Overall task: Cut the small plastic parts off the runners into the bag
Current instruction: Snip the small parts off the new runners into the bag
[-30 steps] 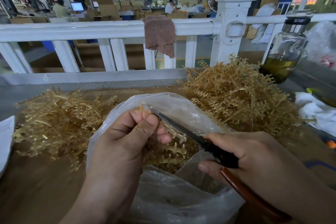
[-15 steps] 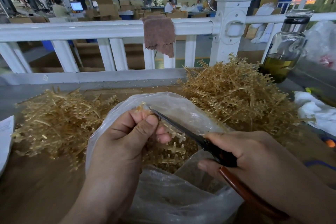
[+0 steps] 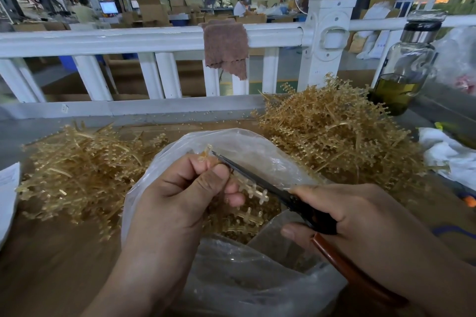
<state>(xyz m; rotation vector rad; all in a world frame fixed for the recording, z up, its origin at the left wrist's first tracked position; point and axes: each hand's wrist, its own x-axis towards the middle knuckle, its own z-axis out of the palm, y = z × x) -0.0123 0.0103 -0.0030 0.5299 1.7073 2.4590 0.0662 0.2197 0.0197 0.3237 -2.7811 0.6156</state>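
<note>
While the left hand (image 3: pixel 180 198) pinches a light, springy runner (image 3: pixel 253 192) above the bag (image 3: pixel 257 288), the right hand (image 3: pixel 360 224) grips scissors (image 3: pixel 260 183); hold its stem, I'd say.

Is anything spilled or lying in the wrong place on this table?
Yes: tiny amber parts lie scattered on the grey ledge behind the bag, under the white railing. They probably flew off during cutting and missed the bag.
</note>
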